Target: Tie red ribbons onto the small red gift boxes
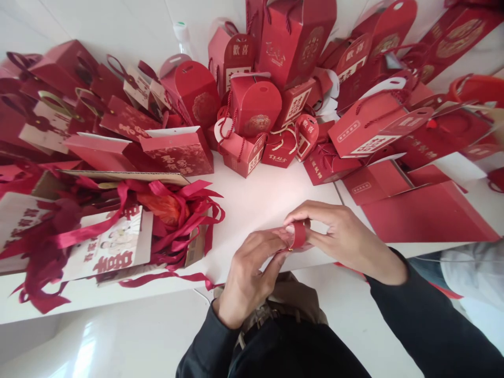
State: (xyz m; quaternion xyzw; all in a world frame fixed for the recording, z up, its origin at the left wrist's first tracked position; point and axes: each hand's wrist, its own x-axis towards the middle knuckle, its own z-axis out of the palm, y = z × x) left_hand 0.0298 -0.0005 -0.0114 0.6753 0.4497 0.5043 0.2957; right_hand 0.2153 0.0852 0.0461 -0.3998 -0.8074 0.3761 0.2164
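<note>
A small red box with a looped red strap is held between my two hands at the front edge of the white table. My left hand pinches the strap's near side, where a small gold-coloured fastener shows. From the right, my right hand curls its thumb and fingers around the strap loop. Much of the box lies hidden behind my fingers.
Red gift boxes crowd the back of the table. At left, a cardboard box overflows with crimson ribbons and a white printed bag. Flat red boxes lie at right. Part of a person shows at the right edge.
</note>
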